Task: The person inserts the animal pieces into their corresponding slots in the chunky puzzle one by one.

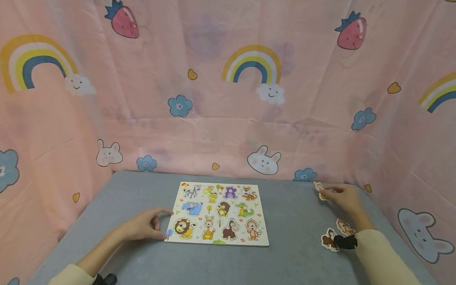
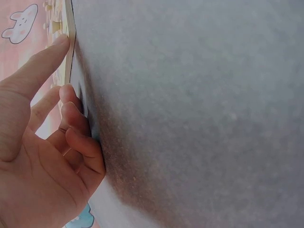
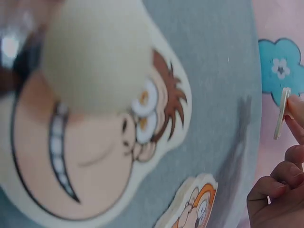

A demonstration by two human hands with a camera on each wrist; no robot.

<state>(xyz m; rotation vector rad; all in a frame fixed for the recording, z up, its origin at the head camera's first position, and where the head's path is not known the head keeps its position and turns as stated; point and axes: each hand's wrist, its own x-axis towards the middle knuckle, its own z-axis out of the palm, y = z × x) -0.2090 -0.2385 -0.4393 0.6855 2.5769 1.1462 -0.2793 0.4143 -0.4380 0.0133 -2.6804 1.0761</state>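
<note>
An animal puzzle board (image 1: 224, 213) lies flat on the grey table, with pictures such as a lion, an elephant and a zebra. My left hand (image 1: 144, 225) rests at its left side, thumb and forefinger spread along the edge. In the left wrist view the other fingers of that left hand (image 2: 52, 156) bend loosely beside the board's edge (image 2: 70, 52). At the far right, my right hand (image 1: 343, 200) pinches a kangaroo puzzle piece (image 1: 318, 186) between thumb and fingers. The right wrist view shows this piece (image 3: 281, 116) edge-on, raised above the table.
Below the right hand lie a gorilla puzzle piece (image 1: 328, 242) and a monkey puzzle piece (image 1: 344, 226), partly covered by the dark wrist device (image 1: 345, 242). The gorilla piece (image 3: 95, 156) fills much of the right wrist view. A pink printed curtain (image 1: 213, 130) borders the table.
</note>
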